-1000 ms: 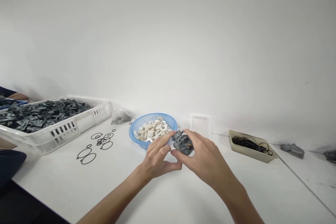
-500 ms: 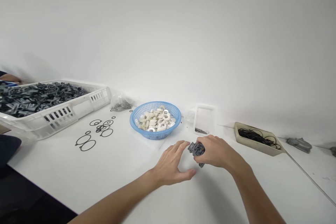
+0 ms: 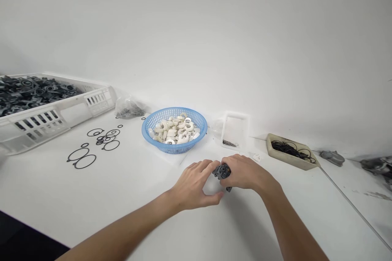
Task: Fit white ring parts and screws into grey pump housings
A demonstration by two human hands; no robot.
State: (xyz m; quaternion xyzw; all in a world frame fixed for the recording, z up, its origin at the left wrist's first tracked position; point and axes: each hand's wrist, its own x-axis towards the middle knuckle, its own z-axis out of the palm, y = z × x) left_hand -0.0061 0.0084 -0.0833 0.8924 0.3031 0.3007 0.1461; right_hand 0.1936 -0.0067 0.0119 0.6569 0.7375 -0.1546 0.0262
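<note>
My right hand [image 3: 245, 173] is closed around a small dark grey metal part [image 3: 222, 172], holding it low over the white table [image 3: 122, 195]. My left hand [image 3: 194, 185] sits just to its left, fingers curved, with the fingertips touching the part; whether it grips the part is unclear. Just behind the hands stands a blue plastic basket [image 3: 153, 128] filled with white rings [image 3: 174, 130].
A white crate [image 3: 61, 114] of dark parts stands at far left. Black O-rings [image 3: 92, 147] lie loose on the table, a small bag [image 3: 128, 108] behind them. A clear box [image 3: 234, 130] and a beige tray [image 3: 290, 159] of black rings are at right, grey castings [image 3: 332, 157] beyond.
Both hands came down from in front of the basket toward the table. My left hand let go, then closed in on the part again. The view swung left and tilted.
</note>
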